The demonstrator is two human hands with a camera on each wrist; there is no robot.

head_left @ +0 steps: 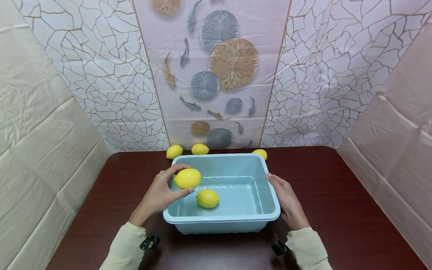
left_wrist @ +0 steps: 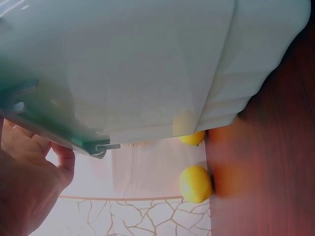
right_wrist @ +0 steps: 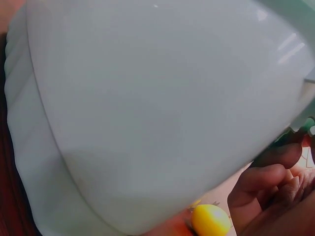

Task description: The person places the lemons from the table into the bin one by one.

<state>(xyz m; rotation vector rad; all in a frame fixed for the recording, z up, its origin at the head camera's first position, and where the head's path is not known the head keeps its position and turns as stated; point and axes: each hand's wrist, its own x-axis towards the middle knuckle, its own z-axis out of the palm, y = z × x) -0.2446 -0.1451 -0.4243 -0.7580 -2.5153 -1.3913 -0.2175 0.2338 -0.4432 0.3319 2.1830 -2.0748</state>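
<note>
Prob mid-transfer, needing release: left grip pinching oval yellow lemon, right grip clasping boxy pale-blue plastic tub at 3 o'clock

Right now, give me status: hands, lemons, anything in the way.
Left hand holds a lemon, left side of basin. Right hand grips basin's right rim. Second lemon inside, near held one; three lemons behind. Nothing else seen inside.
</note>
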